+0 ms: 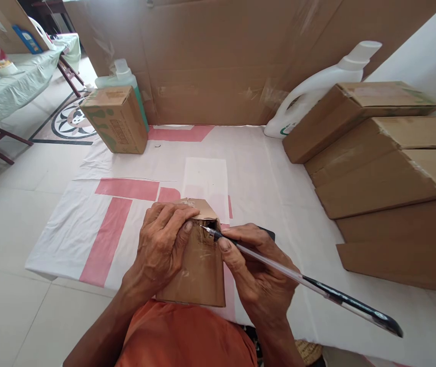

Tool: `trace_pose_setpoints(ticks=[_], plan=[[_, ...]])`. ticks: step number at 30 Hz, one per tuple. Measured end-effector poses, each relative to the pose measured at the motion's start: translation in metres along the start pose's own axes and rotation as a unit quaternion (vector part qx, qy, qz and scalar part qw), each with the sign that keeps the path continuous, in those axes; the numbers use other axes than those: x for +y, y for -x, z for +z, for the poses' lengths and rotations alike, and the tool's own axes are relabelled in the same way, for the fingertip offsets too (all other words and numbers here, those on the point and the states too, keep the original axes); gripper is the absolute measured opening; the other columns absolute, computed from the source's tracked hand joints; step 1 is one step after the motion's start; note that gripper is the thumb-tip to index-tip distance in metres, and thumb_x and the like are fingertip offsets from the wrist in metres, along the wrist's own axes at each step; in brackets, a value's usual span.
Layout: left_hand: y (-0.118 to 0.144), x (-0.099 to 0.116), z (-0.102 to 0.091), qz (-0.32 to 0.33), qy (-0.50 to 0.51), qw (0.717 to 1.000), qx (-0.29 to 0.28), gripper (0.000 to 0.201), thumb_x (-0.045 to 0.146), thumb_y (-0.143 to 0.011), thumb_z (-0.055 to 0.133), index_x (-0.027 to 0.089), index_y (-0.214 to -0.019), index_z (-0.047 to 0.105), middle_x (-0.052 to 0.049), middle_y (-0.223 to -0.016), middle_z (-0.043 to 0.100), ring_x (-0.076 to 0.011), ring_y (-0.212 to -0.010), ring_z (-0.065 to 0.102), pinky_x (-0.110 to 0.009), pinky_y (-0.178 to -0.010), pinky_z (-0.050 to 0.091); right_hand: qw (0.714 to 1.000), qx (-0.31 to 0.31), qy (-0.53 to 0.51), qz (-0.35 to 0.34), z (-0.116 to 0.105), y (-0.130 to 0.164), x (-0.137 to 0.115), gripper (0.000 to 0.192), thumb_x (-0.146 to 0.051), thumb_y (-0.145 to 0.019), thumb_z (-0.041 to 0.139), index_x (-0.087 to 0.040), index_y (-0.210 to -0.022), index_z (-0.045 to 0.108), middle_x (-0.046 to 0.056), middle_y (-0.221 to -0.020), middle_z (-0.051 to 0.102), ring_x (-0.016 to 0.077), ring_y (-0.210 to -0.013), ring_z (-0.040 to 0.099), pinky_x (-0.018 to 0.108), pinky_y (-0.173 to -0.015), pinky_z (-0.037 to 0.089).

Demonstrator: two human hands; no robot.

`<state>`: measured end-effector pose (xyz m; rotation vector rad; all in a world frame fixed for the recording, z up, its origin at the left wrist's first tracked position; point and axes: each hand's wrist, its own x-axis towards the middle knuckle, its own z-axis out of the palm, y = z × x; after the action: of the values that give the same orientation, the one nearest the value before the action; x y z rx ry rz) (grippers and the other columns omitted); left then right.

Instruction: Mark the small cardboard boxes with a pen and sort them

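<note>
While the person bent over the table, an orange garment (187, 336) lay nearest, with a cardboard box (197, 278) just beyond it at the table's near edge. The left hand (166, 237) was partly closed on the box, fingers bent over its top and thumb pressed near the upper edge. The right hand (263, 275) was curled tight, pinching a pen (317, 286) low on its barrel, the tip at a ragged gap in the box's top corner.

To my eye, the tip could skid off that torn edge towards the left thumb, close by, if pushed hard; a sideways twist might bend the point or widen the rip. A slackened left hand could let the box tilt.

Its gap showed only darkness, so I couldn't tell what it held. Past the printed cloth (286, 204), brown cartons (363, 188) were massed at the right, their contents hidden. Further back, a smaller carton (126, 125) stood before a bottle (124, 79) of pale green liquid, and an opaque white jug (313, 92) gave no clue to its fill. Behind rose a cardboard panel (210, 61).
</note>
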<state>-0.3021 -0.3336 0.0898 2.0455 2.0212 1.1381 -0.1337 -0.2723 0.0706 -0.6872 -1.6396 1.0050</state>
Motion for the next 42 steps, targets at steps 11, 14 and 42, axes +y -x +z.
trace_pose_setpoints(ticks=[11, 14, 42], plan=[[0.001, 0.001, 0.003, 0.008, 0.001, 1.0, 0.009, 0.022, 0.014, -0.106, 0.051, 0.017, -0.122, 0.067, -0.008, -0.115, 0.074, -0.0225, -0.109, 0.061, -0.038, -0.098, 0.047, 0.995, -0.072, 0.048, -0.038, -0.006, -0.006, -0.008, 0.025, -0.003, -0.094, 0.066, -0.024, -0.106, 0.071, -0.002, -0.091, 0.072, 0.0117, -0.081, 0.067, 0.025, -0.071, 0.052], [0.002, 0.001, 0.002, 0.004, -0.002, 1.0, 0.01, 0.022, 0.014, -0.106, 0.051, 0.017, -0.122, 0.067, -0.007, -0.115, 0.074, -0.0224, -0.109, 0.061, -0.038, -0.099, 0.046, 0.995, -0.084, 0.041, -0.025, -0.009, -0.004, -0.01, 0.02, -0.005, -0.095, 0.065, -0.023, -0.1, 0.07, -0.002, -0.085, 0.069, 0.0115, -0.075, 0.064, 0.025, -0.066, 0.049], [-0.003, -0.045, 0.006, -0.208, 0.373, 0.902, 0.056, 0.042, 0.048, -0.101, 0.061, 0.023, -0.134, 0.066, -0.011, -0.131, 0.073, -0.0275, -0.119, 0.07, -0.039, -0.099, 0.056, 0.794, -0.224, 0.445, 0.347, -0.03, 0.018, 0.121, 0.013, -0.026, -0.104, 0.053, -0.015, -0.101, 0.06, 0.015, -0.089, 0.071, 0.0269, -0.078, 0.068, 0.03, -0.06, 0.032]])
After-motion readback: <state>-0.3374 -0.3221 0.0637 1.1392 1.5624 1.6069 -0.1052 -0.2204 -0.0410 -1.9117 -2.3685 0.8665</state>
